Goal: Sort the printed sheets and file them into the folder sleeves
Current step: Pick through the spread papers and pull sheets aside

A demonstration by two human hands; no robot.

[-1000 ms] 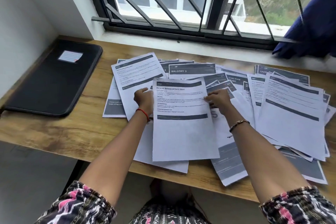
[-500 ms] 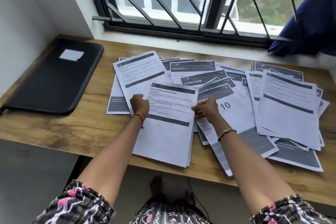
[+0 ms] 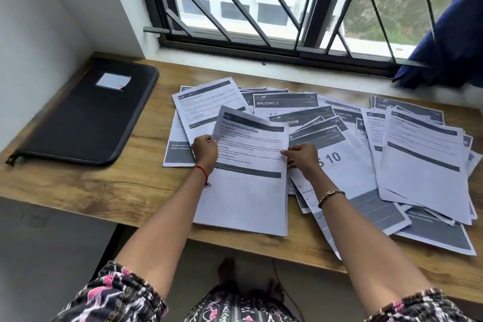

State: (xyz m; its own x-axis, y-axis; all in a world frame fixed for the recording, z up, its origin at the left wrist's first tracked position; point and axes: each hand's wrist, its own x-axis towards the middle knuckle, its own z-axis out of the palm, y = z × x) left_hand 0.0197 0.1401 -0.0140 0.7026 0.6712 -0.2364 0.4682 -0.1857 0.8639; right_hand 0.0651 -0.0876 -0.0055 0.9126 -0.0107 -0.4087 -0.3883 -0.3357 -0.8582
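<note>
Since a second before, the top sheet (image 3: 251,191) had swung from square-on to a slant, and its upper left corner had curled up off the pile. The left hand (image 3: 205,151) pinched its left edge and the right hand (image 3: 302,158) gripped its right edge, both at centre frame. The loose sheets (image 3: 418,154) lay fanned across the right half of the desk (image 3: 91,191). The black folder (image 3: 86,117) sat zipped at the left, well apart from the papers. A blue cloth (image 3: 449,42) hung at upper right.
</note>
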